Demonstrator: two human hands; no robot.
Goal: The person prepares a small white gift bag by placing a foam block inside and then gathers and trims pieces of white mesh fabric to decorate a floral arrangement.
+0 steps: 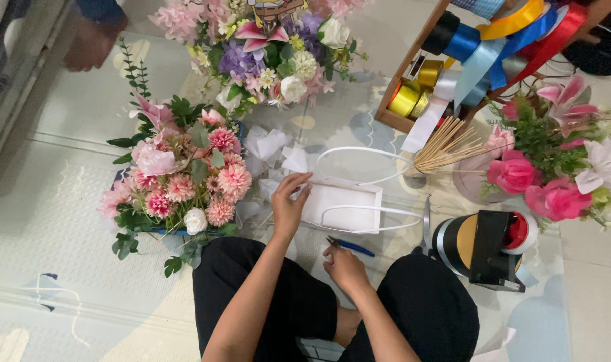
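Hands at frame centre: your left hand (289, 204) grips the white gift bag's (342, 204) rim, while your right hand (344, 265) closes on blue-handled pliers (349, 247); trimming likely follows, needing steady aim.

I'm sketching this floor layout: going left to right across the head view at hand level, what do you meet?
Pink flower arrangement → left hand on the white paper gift bag → right hand by the blue-handled cutters → black tape dispenser → pink rose bouquet.
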